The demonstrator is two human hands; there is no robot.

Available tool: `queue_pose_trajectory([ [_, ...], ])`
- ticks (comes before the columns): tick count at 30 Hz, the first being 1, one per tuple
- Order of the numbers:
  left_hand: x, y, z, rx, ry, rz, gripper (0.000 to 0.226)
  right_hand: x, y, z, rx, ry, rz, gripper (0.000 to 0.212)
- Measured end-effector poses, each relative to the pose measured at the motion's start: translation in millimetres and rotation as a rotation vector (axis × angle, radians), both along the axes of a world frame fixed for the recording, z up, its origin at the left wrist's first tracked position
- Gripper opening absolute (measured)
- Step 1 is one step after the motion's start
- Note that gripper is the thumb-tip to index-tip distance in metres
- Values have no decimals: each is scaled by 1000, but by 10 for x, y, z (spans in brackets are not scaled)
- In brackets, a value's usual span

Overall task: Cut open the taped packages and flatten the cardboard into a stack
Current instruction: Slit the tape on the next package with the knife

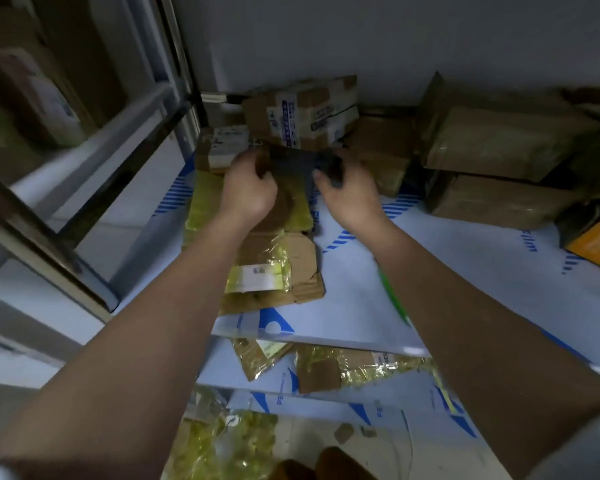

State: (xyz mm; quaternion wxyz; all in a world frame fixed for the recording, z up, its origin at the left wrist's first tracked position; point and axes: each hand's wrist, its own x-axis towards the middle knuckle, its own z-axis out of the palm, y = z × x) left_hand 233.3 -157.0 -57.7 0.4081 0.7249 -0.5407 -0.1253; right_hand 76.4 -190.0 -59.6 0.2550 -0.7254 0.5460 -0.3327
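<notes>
Taped boxes [302, 112] wall off the back and right [499, 143]; shelf rails [84, 161] hem my left. Flattened cardboard [274, 265] lies under my arms. Bare sheet [447, 265] between cardboard and right boxes gives room.

At the centre of the frame the flattened cardboard stack [257, 251] lies on the sheeted surface [447, 271], with both hands [248, 188] just above its upper end holding what seems to be a flat dark piece [291, 164]. Behind them, at upper centre, taped packages [305, 109] sit against the wall, more boxes [492, 147] stack at upper right, and a shelf frame [84, 140] fills the left.
</notes>
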Motion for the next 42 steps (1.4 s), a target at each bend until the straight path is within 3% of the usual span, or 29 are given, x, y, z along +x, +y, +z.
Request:
queue_pose_trajectory([
  [2,54,-197,-142,-44,15,-7,47,122,-194,11,111,-221,-72,63],
  [5,116,-334,-360,-109,-63,36,48,378,-489,61,338,-595,-176,120],
  [7,108,-350,-454,-162,-126,60,50,519,-711,42,434,-708,-202,148],
  [11,127,-358,-543,-211,-221,23,49,699,-835,182,518,-885,-263,157],
  [12,134,-362,-553,-200,-229,23,48,716,-850,195,516,-912,-270,152],
  [16,156,-361,-531,-164,-230,13,46,682,-858,219,517,-992,-202,94],
  [20,118,-291,-374,-104,-103,-17,47,514,-679,176,545,-1058,-28,97],
  [23,46,-133,-190,-19,-53,-20,47,325,-379,153,520,-1116,-19,86],
  [28,-71,229,74,66,87,-40,37,-44,194,167,559,-1210,-67,92],
  [33,-222,664,399,118,417,-35,17,-424,810,327,598,-1163,-78,61],
  [36,-342,821,597,182,729,-20,39,-614,1105,366,685,-1160,-37,65],
  [37,-374,860,642,215,789,-26,36,-660,1192,360,712,-1156,-13,69],
  [39,-404,941,671,283,808,-35,15,-737,1343,336,752,-1110,29,75],
  [42,-414,1084,634,369,732,-91,8,-814,1504,303,761,-945,105,66],
])
